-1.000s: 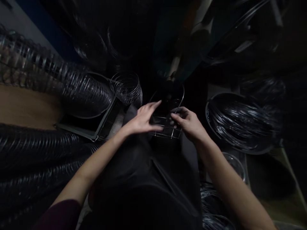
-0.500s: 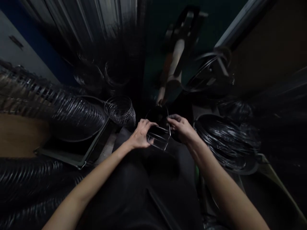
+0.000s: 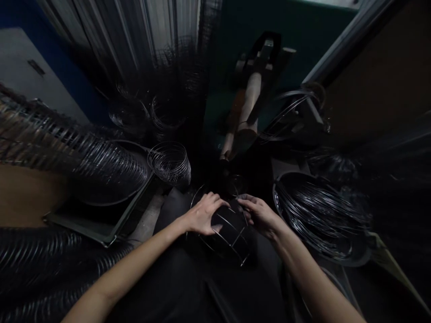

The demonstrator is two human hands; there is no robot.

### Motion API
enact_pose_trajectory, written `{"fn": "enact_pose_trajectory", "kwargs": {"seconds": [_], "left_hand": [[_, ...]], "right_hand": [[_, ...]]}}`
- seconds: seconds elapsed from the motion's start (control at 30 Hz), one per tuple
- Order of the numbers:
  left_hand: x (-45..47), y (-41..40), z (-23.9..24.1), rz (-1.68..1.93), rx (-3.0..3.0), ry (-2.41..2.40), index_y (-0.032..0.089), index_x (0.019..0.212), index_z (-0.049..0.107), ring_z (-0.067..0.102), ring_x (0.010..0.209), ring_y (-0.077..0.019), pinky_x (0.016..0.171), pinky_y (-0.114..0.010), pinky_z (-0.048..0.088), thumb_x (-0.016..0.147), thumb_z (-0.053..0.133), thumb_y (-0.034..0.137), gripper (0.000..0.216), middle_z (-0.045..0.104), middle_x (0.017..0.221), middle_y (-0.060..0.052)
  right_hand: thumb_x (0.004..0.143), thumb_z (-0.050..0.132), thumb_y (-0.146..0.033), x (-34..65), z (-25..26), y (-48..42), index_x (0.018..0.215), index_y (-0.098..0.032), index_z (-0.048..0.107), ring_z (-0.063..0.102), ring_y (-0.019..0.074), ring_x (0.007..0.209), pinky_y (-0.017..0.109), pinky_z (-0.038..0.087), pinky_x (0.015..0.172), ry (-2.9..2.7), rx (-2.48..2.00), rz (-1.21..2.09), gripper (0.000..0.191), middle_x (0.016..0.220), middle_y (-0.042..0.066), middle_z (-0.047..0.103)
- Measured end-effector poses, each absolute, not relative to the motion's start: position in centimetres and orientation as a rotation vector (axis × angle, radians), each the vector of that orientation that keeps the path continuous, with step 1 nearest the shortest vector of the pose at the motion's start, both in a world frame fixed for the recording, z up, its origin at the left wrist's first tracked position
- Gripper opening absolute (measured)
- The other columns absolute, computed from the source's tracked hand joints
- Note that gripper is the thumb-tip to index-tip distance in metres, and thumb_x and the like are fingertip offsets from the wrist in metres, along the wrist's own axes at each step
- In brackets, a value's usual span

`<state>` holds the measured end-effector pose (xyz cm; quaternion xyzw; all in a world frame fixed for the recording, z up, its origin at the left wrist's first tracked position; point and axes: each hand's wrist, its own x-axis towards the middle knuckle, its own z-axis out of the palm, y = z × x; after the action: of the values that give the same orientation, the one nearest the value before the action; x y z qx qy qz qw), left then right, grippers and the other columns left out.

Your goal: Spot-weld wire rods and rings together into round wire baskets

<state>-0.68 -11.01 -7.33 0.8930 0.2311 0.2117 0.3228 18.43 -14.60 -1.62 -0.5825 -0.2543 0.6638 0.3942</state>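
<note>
A small frame of thin metal wire, with straight bars crossing curved ones, is held low over my dark-clothed lap. My left hand grips its left side, thumb below and fingers above. At the frame's upper right, my right hand has thumb and fingers pinched together at a thin wire; the fingertips are dim, and how the wire joins the frame cannot be made out. Just ahead of both hands is a machine arm with a pale cylinder.
Left of me are a loose coil of wire rings, a long stack of rings and a green crate. At right, a round basin holds many wire pieces. A green machine panel stands ahead.
Both hands and the wire frame sit lower in view, and the frame is turned so its crossing bars face up. The surroundings have also shifted slightly down as the head tilted.
</note>
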Motion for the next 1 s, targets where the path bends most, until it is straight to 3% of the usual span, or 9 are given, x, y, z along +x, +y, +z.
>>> {"fn": "enact_pose_trajectory", "kwargs": {"seconds": [0.37, 1.0], "left_hand": [[-0.4, -4.7, -5.1, 0.858, 2.292, 0.827, 0.018, 0.112, 0.049, 0.05, 0.1, -0.0254, 0.09, -0.041, 0.04, 0.065, 0.063, 0.025, 0.049, 0.054, 0.105, -0.008], [-0.2, -1.6, -5.5, 0.973, 2.28, 0.845, 0.017, 0.112, 0.049, 0.05, 0.099, -0.0248, 0.091, -0.043, 0.04, 0.066, 0.065, 0.025, 0.05, 0.055, 0.104, -0.008]], "right_hand": [[0.057, 0.08, -0.033, 19.2, 0.3, -6.4, 0.072, -0.017, 0.052, 0.041, 0.0039, 0.043, 0.016, 0.028, 0.036, -0.753, -1.329, 1.282, 0.035, 0.055, -0.004, 0.053], [0.046, 0.083, -0.039, 19.0, -0.7, -1.7, 0.07, -0.016, 0.053, 0.036, 0.0027, 0.037, 0.017, 0.025, 0.037, -0.838, -1.314, 1.233, 0.045, 0.044, -0.007, 0.047]]}}
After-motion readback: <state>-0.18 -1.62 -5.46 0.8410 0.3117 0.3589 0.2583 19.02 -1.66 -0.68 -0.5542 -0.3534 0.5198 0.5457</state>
